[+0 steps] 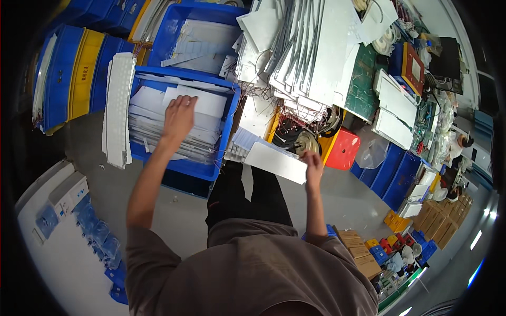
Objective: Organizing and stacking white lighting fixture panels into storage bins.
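A flat white rectangular panel is gripped at its right end by the person's right hand, fingers curled round the edge, so that it hangs above the grey floor just in front of the dark trouser legs. The left hand lies palm down, fingers spread flat, on a stack of white sheets that fills a blue crate; the hand rests near the crate's far edge and closes on nothing. Against the crate's left wall leans a long white ribbed strip. Behind it stands a second blue crate with more pale sheets. To the right of both crates rises a heap of white panels with wires, and at its near edge sits a red stool. Stacked blue and yellow bins line the far left corner of the floor.
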{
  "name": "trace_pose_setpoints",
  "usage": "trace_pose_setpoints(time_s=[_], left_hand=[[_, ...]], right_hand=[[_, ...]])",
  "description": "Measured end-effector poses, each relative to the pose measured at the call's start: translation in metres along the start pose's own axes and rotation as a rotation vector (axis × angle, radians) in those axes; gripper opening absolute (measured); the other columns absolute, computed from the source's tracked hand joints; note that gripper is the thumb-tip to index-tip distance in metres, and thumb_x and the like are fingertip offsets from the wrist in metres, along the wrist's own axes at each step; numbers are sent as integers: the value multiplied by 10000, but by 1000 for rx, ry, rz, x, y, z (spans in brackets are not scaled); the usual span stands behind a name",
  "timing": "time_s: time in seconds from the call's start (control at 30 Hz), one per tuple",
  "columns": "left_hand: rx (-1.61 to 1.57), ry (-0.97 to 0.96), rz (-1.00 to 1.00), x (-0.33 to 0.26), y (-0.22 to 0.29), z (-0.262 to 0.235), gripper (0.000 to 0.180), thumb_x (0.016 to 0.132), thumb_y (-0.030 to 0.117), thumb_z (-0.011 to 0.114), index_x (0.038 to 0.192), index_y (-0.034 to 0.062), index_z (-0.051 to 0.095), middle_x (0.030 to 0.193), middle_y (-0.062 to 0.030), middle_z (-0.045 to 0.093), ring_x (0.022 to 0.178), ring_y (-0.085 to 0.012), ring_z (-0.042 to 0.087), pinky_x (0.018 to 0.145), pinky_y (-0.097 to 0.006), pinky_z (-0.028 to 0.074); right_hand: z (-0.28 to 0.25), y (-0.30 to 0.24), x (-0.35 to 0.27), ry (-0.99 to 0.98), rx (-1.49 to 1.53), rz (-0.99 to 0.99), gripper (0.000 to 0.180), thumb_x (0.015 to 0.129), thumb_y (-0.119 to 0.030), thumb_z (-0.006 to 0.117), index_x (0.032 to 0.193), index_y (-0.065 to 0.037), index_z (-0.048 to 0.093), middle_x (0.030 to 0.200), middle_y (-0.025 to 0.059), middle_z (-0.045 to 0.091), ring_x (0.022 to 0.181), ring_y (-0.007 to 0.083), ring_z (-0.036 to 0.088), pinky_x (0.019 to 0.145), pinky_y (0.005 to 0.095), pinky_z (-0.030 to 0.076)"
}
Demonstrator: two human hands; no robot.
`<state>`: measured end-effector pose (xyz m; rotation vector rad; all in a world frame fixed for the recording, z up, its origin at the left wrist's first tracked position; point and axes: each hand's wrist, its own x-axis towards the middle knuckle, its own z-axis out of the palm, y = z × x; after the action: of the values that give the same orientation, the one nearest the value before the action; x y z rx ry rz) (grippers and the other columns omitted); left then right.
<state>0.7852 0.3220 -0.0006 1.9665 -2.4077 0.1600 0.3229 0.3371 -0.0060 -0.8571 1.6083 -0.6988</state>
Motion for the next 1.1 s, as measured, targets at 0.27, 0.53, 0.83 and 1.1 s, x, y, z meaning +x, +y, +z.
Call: trace_pose_setpoints(time_s=[0.27,0.53,0.83,1.1], left_hand=[[-1057,392,-353,154,97,-73,382,913,263,634,1211,30,579,1114,-104,636,983,-274,618,842,-374,497],[-715,24,-592,268,149,-51,923,796,588,662,1300,-146,417,1135,-279,574,1080,-396,524,892,-490,470],[-705,-85,-656,289,153,-79,818,721,496,786,1113,-140,452,1060,-284,585,1013,-363,519,894,-453,472],[-683,-54,-700,307,176,-104,754,654,359,877,1072,-95,444,1050,-267,599,1018,-361,563,800,-410,542]], right_hand=[[32,-175,98,264,-210,-494,390,963,-305,610,1153,35,621,1154,123,634,980,207,585,900,303,461],[49,-220,188,138,-352,-214,889,834,-450,748,1364,163,384,1287,310,515,1132,340,589,927,372,509],[63,-228,180,-5,-381,-191,901,779,-437,803,1280,206,419,1080,303,599,844,327,687,639,331,590],[44,-227,193,-171,-237,-232,807,764,-408,819,1203,187,497,978,258,639,781,288,688,595,306,590]])
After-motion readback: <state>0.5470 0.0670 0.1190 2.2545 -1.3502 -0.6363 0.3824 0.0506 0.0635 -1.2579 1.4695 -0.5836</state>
